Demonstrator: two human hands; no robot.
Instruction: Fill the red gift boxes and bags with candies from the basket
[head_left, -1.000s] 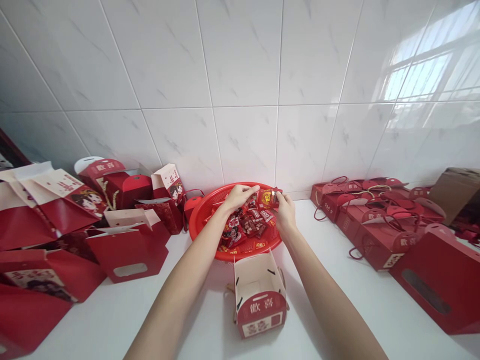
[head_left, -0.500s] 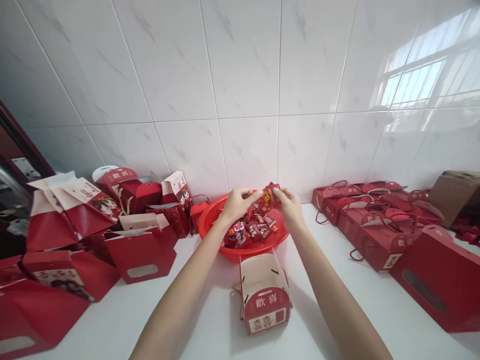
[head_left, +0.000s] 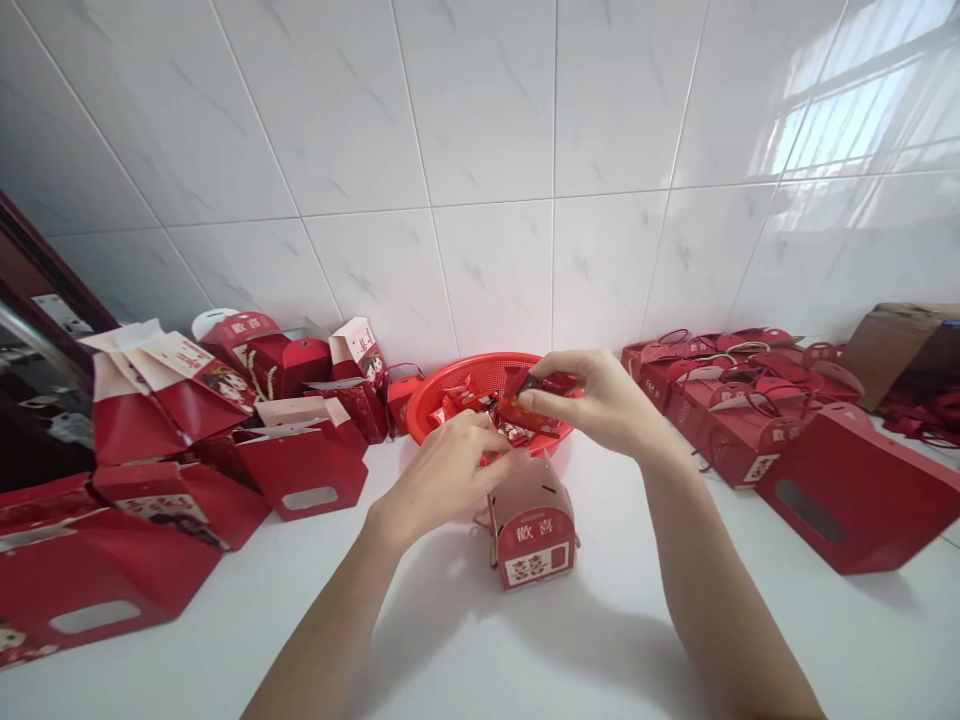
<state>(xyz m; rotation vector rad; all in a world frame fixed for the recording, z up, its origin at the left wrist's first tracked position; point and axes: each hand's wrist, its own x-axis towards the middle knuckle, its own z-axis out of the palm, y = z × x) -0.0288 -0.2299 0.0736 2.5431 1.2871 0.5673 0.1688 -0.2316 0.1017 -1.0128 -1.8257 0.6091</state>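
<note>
A small red gift box (head_left: 534, 530) with Chinese characters on its front stands on the white table, its top open. My left hand (head_left: 446, 470) reaches over the box's back left edge, fingertips pinched together. A bit of red shows at those fingertips, but I cannot make out what it is. Above the basket's right side, my right hand (head_left: 607, 405) is closed on a red-wrapped candy packet (head_left: 521, 405), held between thumb and fingers. Behind the box, the red plastic basket (head_left: 418, 410) holds several wrapped candies (head_left: 457, 400), partly hidden by both hands.
Open red gift boxes (head_left: 300, 465) crowd the left side, some stacked. On the right stand rows of red boxes with cord handles (head_left: 720, 410) and a larger red box (head_left: 855, 490). A brown carton (head_left: 896, 355) sits at far right. White tiled wall (head_left: 495, 270) closes off the back.
My left hand has moved from above the basket down towards me to the small box. My right hand has turned inward over the basket with the candy packet. The view has shifted slightly.
</note>
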